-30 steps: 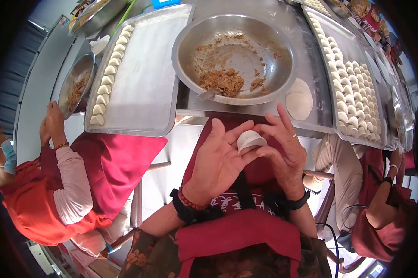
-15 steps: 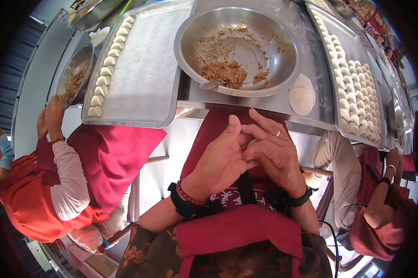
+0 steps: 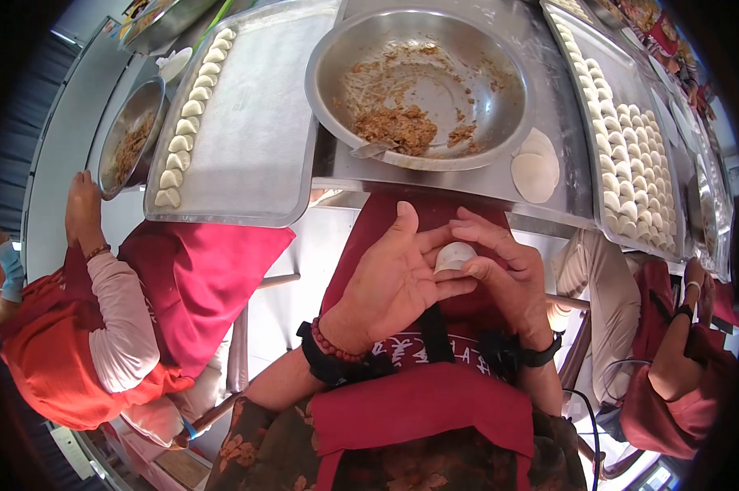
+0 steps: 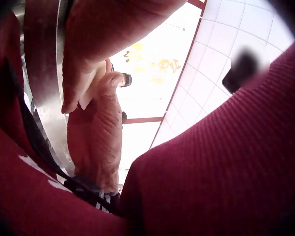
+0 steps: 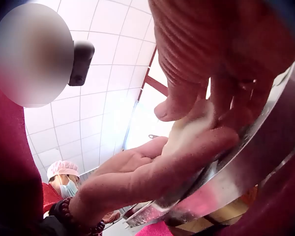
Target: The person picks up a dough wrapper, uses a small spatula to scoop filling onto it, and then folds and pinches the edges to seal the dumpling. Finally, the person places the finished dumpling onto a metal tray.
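Note:
A pale folded dumpling [image 3: 454, 256] lies on the fingers of my left hand [image 3: 398, 274], palm up over my red apron. My right hand [image 3: 504, 266] curls over it from the right and pinches its edge. In the right wrist view the dumpling [image 5: 189, 132] rests on the nearly straight left fingers [image 5: 152, 172], with the right fingertips [image 5: 179, 101] pressing it from above. The left wrist view shows mostly the back of my right hand [image 4: 96, 142] and red cloth.
Ahead stands a big steel bowl [image 3: 500, 74] with brown filling [image 3: 398, 127] and a spoon. Round wrappers [image 3: 535, 168] lie to its right. A left tray [image 3: 255, 123] carries one row of dumplings; a right tray [image 3: 586, 49] carries several rows. People sit on both sides.
One second ago the dumpling lay exposed on my left fingers. My right hand then closed over it and hid it. Now the right fingers have shifted and the dumpling shows again, pinched.

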### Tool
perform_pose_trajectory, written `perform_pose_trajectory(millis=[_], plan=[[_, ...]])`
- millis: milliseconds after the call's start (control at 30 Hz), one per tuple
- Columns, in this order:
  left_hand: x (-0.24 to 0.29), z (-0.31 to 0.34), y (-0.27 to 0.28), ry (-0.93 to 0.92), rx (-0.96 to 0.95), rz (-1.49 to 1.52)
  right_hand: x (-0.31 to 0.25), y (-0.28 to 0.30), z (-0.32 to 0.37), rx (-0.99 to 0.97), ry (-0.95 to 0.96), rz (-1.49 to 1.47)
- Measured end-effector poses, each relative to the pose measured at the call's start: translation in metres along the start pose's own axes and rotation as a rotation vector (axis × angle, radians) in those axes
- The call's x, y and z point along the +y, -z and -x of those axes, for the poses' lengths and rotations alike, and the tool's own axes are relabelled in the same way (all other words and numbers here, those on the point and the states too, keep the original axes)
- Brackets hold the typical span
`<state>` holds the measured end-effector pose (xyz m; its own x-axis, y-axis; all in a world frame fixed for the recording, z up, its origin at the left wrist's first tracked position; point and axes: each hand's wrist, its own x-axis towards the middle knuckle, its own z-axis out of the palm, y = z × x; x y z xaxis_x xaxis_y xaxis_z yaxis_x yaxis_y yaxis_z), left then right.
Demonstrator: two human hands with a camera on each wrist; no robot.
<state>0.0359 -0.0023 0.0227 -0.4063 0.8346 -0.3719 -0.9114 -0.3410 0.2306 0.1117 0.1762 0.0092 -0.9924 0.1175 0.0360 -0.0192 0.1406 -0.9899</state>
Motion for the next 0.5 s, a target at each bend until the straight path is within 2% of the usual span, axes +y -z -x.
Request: perform_pose_trajectory(millis=[167,367,500], plan=[[0.000,-0.002,0.004,0.018,0.004,0.034,-0.005,-0.001,0.002,-0.015,-0.104,-0.031],[0.000,-0.006,0.004,0.048,0.043,0.001,0.000,-0.005,0.002,0.015,-0.121,-0.013],[-0.001,-0.011,0.006,0.043,0.058,-0.026,-0.004,-0.004,0.000,0.029,-0.210,-0.102]])
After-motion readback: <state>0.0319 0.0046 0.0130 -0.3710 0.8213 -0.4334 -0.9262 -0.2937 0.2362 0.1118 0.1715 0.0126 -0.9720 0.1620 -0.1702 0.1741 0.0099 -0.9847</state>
